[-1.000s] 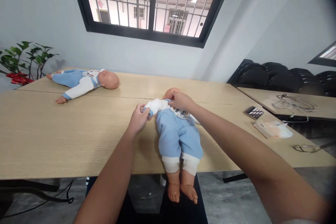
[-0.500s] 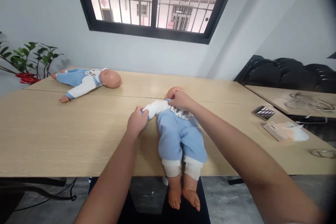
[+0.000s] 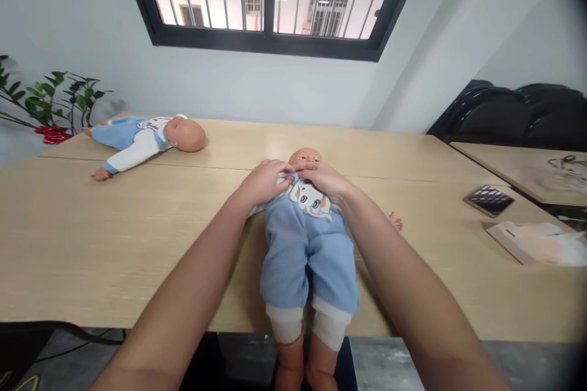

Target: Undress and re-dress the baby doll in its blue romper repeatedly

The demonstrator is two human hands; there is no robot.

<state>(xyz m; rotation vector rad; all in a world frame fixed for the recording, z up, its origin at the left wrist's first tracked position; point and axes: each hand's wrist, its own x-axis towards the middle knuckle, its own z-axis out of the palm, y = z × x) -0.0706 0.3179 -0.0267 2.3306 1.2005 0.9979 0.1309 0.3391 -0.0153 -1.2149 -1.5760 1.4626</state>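
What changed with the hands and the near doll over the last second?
The left hand let go of the doll's sleeve out to the side and moved in to the collar of the near doll, meeting the right hand, which stayed there. Whether the fingers pinch the fabric is unclear. The far doll, calculator and table are unchanged.

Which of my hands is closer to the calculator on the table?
Right. The right hand rests on the near doll's chest, toward the calculator; the left hand sits farther away, beyond it.
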